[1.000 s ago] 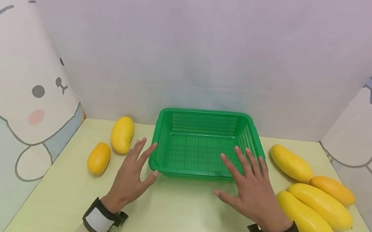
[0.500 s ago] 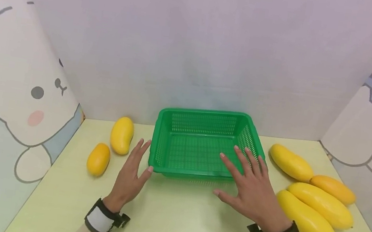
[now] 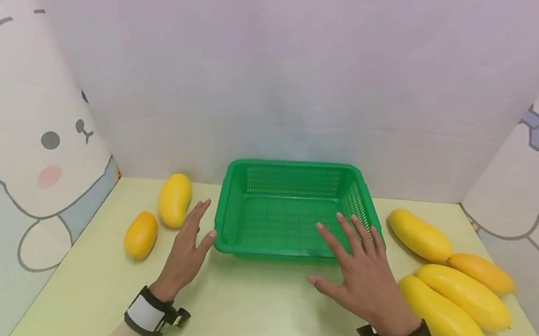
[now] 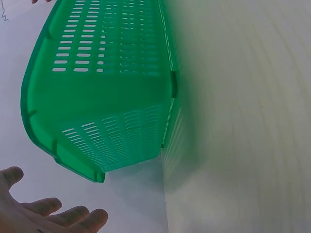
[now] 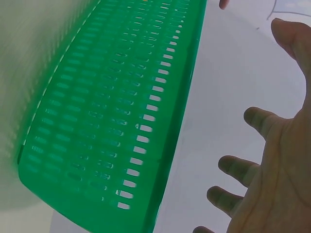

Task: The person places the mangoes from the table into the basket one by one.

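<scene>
Green basket point(image 3: 289, 211) sits centre of the yellow-green table point(image 3: 251, 322), back edge near the rear wall, nothing inside.

Left hand point(image 3: 186, 248) is just off the basket's front-left corner, fingers straight and together, thumb tip at or just beside the rim (contact not resolvable from the head view; the left wrist view shows a gap between the fingertips point(image 4: 73, 216) and the basket corner point(image 4: 97, 145)). Holding nothing.

Right hand point(image 3: 363, 275) hovers over the basket's front-right corner, fingers spread and straight, reaching across the rim. Right wrist view shows the fingers point(image 5: 257, 119) clear of the basket wall point(image 5: 121, 121), so no grip there either.

Two mangoes left of the basket: point(image 3: 175, 199) and point(image 3: 141, 235). Four on the right: point(image 3: 418, 235), point(image 3: 481, 272), point(image 3: 470, 296), point(image 3: 443, 317), the nearest lying just beside the right wrist.
</scene>
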{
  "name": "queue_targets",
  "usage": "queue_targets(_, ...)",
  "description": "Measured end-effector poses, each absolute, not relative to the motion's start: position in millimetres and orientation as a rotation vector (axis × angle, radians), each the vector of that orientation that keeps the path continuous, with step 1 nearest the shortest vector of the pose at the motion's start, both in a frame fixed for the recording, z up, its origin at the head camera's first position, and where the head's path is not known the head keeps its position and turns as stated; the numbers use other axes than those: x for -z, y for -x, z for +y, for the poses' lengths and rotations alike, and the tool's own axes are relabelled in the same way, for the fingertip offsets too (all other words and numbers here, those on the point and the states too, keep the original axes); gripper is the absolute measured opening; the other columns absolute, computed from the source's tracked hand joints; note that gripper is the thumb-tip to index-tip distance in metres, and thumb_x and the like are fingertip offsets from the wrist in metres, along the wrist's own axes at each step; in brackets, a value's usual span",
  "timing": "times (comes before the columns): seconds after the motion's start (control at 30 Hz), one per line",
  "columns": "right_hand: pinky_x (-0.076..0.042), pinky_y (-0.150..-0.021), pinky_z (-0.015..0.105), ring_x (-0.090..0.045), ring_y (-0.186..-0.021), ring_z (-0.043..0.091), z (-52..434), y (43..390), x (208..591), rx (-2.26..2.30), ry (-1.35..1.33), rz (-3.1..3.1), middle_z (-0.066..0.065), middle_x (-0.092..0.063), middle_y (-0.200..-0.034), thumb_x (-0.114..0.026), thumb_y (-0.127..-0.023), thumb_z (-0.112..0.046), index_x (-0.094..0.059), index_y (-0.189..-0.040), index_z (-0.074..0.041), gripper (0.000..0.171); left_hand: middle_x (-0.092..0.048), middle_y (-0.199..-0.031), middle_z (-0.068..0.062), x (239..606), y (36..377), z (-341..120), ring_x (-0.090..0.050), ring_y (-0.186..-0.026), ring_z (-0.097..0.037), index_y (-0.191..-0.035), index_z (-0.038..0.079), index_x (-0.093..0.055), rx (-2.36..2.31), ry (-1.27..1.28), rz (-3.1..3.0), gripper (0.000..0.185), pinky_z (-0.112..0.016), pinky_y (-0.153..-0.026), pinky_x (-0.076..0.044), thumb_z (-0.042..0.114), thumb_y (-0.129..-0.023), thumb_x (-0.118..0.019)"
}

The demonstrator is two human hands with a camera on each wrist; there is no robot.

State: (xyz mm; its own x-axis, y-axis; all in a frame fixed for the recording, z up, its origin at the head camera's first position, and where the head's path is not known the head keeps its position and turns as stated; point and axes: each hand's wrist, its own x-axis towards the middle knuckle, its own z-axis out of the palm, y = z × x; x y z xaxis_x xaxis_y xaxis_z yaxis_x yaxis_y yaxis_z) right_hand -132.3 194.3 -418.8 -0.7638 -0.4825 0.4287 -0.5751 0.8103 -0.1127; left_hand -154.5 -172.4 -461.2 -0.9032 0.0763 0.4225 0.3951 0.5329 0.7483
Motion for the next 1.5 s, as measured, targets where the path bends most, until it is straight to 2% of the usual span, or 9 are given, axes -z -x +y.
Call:
queue_targets(0.27, -0.016, -0.113, 0.067, -0.019, -0.149, 0.042, 194, 132, 421, -0.328, -0.794, -2.602, 0.016, -0.025, -0.164, -0.049, -0.09, -0.077, -0.031, -0.161, -0.029, 0.087, -0.028, -0.164, -0.01, 463, 161, -175, -0.03, -0.147, -0.03, -0.161, 0.014, -0.027, 1.37, 0.345, -2.439, 0.066, -0.06, -0.109, -0.037, 0.021, -0.102, -0.057)
queue_targets(0.5, -0.016, -0.112, 0.067, -0.02, -0.149, 0.042, 195, 132, 422, -0.33, -0.79, -2.579, 0.017, -0.027, -0.163, -0.045, -0.091, -0.078, -0.032, -0.161, -0.029, 0.086, -0.028, -0.164, -0.01, 465, 165, -174, -0.032, -0.146, -0.033, -0.161, 0.012, -0.027, 1.399, 0.324, -2.456, 0.067, -0.061, -0.109, -0.036, 0.02, -0.102, -0.057)
queue_targets(0.63, -0.016, -0.112, 0.067, -0.022, -0.148, 0.043, 197, 133, 420, -0.33, -0.788, -2.566, 0.017, -0.027, -0.163, -0.042, -0.092, -0.079, -0.032, -0.161, -0.028, 0.086, -0.029, -0.164, -0.008, 465, 170, -176, -0.033, -0.145, -0.035, -0.161, 0.015, -0.026, 1.448, 0.312, -2.454, 0.066, -0.061, -0.11, -0.035, 0.02, -0.103, -0.057)
queue_targets(0.8, -0.017, -0.112, 0.067, -0.022, -0.148, 0.042, 197, 132, 420, -0.342, -0.776, -2.575, 0.016, -0.027, -0.163, -0.046, -0.092, -0.077, -0.033, -0.16, -0.028, 0.085, -0.028, -0.164, -0.01, 465, 177, -178, -0.032, -0.145, -0.04, -0.162, 0.019, -0.027, 1.52, 0.291, -2.441, 0.064, -0.06, -0.111, -0.034, 0.02, -0.104, -0.055)
queue_targets(1.13, -0.017, -0.112, 0.067, -0.021, -0.149, 0.041, 198, 133, 417, -0.344, -0.76, -2.568, 0.017, -0.029, -0.162, -0.044, -0.092, -0.078, -0.033, -0.16, -0.029, 0.085, -0.02, -0.167, -0.008, 460, 191, -176, -0.031, -0.146, -0.041, -0.162, 0.019, -0.023, 1.651, 0.224, -2.458, 0.065, -0.055, -0.112, -0.035, 0.026, -0.106, -0.054)
queue_targets(1.3, -0.016, -0.112, 0.067, -0.021, -0.148, 0.041, 199, 134, 416, -0.338, -0.756, -2.561, 0.018, -0.03, -0.161, -0.043, -0.092, -0.078, -0.033, -0.16, -0.028, 0.085, -0.018, -0.167, -0.014, 456, 195, -178, -0.029, -0.146, -0.043, -0.164, 0.016, -0.017, 1.675, 0.233, -2.478, 0.069, -0.056, -0.112, -0.034, 0.027, -0.106, -0.053)
queue_targets(1.5, -0.017, -0.112, 0.067, -0.021, -0.149, 0.041, 201, 132, 415, -0.339, -0.749, -2.574, 0.017, -0.028, -0.162, -0.046, -0.092, -0.077, -0.033, -0.16, -0.028, 0.085, -0.021, -0.165, -0.018, 450, 199, -178, -0.03, -0.147, -0.039, -0.164, 0.014, -0.012, 1.723, 0.174, -2.534, 0.074, -0.054, -0.114, -0.032, 0.035, -0.106, -0.052)
